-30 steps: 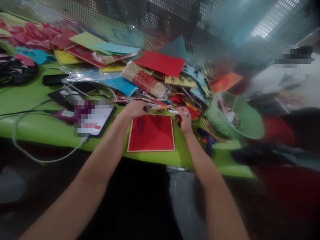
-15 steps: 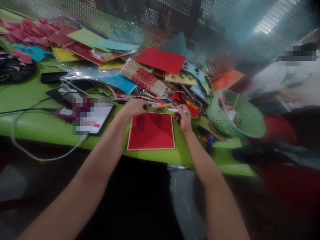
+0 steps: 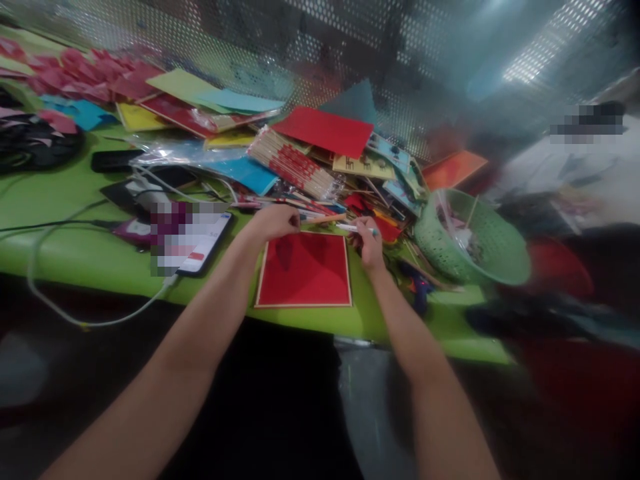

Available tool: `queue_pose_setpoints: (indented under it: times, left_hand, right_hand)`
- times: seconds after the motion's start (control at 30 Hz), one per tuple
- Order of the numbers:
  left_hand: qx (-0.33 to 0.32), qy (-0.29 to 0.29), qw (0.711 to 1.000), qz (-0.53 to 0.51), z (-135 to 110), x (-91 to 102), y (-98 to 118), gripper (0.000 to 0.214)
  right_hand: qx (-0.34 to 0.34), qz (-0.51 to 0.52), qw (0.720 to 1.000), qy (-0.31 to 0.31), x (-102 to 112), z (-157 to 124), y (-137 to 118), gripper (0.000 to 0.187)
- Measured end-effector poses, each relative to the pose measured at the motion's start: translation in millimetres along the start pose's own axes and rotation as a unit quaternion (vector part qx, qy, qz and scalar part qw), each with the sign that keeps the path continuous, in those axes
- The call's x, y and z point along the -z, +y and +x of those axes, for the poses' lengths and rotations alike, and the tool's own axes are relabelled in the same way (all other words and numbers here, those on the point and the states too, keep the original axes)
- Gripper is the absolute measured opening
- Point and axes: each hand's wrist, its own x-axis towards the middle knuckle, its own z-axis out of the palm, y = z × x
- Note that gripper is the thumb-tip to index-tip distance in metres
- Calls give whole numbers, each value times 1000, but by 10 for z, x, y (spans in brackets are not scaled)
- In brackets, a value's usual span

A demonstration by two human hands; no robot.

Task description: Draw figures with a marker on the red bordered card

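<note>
My left hand (image 3: 281, 221) is closed in a pinch just above the far left corner of a red square panel (image 3: 305, 270) edged with pale thin strips. From its fingertips a thin tan wooden stick (image 3: 331, 218) reaches toward the right; the gripped end is hidden. Beyond the panel's far right corner, my right hand (image 3: 369, 241) is closed round a white pen (image 3: 347, 228) with a teal end. The pen's tip points left, close to the stick. The panel lies flat on the green table cover (image 3: 240, 267).
Left of my arm lies a phone (image 3: 213, 243) on a white cable (image 3: 125, 320). Bundled sticks (image 3: 295, 163) and coloured sheets (image 3: 325, 130) are heaped behind. At right stand a green basket (image 3: 450, 250) and a dark blue glue gun (image 3: 421, 288). A person (image 3: 585, 160) is at far right.
The whole view has shifted slightly, so everything sits a little lower in the picture. Both hands keep nearly the same grip and place over the panel's far edge.
</note>
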Motion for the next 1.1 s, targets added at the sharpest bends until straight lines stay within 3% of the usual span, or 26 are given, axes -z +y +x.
queue_pose_setpoints:
  times: [0.73,1.1]
  left_hand:
    - [-4,-6,1000,-1,-45,68,40,16]
    - [29,0,1000,10,-87,28,119,17]
  right_hand:
    - [-6,2,1000,-9,1,10,-3,34]
    - [-22,13,1000,5,44,-39,35,34]
